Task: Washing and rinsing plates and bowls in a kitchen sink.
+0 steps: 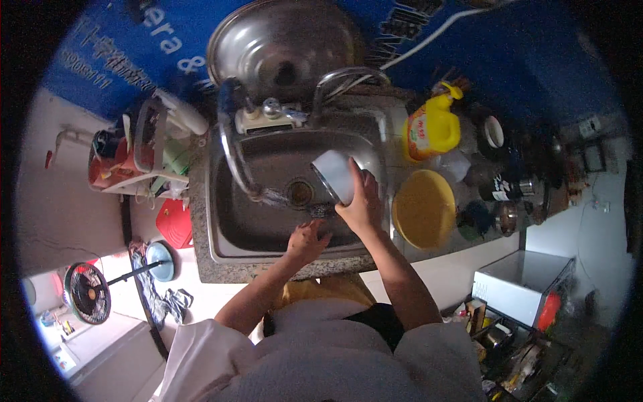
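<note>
My right hand grips a white bowl, tilted on its side over the right half of a stainless steel sink. Its rim faces down and to the left. My left hand hovers over the sink's near side with fingers apart and nothing in it. Just beyond those fingers, a dark scrubber-like thing lies near the round drain; its exact kind is unclear. From the left, a curved chrome faucet reaches down, with what looks like water at its end.
A yellow basin and a yellow detergent jug stand on the counter right of the sink. Behind it leans a large metal basin. A second curved spout rises at the back. Left is a utensil rack; a fan stands beyond.
</note>
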### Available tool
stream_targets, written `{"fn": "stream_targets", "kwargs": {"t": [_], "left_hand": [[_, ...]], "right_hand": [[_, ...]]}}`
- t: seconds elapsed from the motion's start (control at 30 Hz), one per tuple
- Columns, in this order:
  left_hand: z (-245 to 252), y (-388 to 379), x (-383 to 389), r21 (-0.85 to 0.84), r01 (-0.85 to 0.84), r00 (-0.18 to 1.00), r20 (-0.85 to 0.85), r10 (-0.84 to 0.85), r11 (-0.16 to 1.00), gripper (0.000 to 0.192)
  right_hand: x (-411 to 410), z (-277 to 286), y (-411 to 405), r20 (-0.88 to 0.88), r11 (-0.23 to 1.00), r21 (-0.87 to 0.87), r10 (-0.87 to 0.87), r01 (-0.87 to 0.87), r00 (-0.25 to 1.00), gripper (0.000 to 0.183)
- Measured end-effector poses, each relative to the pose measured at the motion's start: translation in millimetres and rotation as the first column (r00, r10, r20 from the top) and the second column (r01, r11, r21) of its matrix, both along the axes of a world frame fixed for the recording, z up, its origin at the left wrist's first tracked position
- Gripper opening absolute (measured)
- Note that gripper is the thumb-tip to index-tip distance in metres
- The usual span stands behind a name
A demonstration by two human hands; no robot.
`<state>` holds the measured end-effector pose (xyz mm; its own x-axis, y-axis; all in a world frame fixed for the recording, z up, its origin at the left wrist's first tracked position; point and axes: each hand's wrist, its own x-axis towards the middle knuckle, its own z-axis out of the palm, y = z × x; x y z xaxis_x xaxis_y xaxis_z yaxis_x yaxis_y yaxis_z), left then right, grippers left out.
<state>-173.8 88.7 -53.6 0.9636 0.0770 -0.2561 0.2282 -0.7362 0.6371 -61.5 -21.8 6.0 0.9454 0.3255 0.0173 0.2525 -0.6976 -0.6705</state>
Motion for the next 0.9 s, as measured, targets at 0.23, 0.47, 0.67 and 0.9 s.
{"fn": "stream_targets", "kwargs": {"t": [0.23, 0.47, 0.67, 0.9], "left_hand": [[24, -77, 56, -0.669, -0.161, 0.983, -0.172, 0.059, 0.725, 0.036], [24, -127, 97, -0.626, -0.263, 0.926, -0.376, 0.011, 0.734, 0.049], [-8, -144, 104, -0.662, -0.361, 0.905, -0.419, 0.075, 0.657, 0.034], [13, -124, 100, -0.744, -0.376, 0.917, -0.385, 0.106, 0.552, 0.033]], "right_hand": [[11, 37, -96, -0.14, 0.528, 0.825, -0.153, 0.2, 0.978, 0.07], [-13, 23, -262, -0.624, -0.192, 0.776, -0.376, 0.601, 0.685, 0.048], [-59, -42, -325, -0.626, -0.099, 0.611, -0.667, 0.785, 0.403, 0.055], [-57, -93, -348, -0.588, -0.056, 0.538, -0.74, 0.841, 0.327, 0.052]]}}
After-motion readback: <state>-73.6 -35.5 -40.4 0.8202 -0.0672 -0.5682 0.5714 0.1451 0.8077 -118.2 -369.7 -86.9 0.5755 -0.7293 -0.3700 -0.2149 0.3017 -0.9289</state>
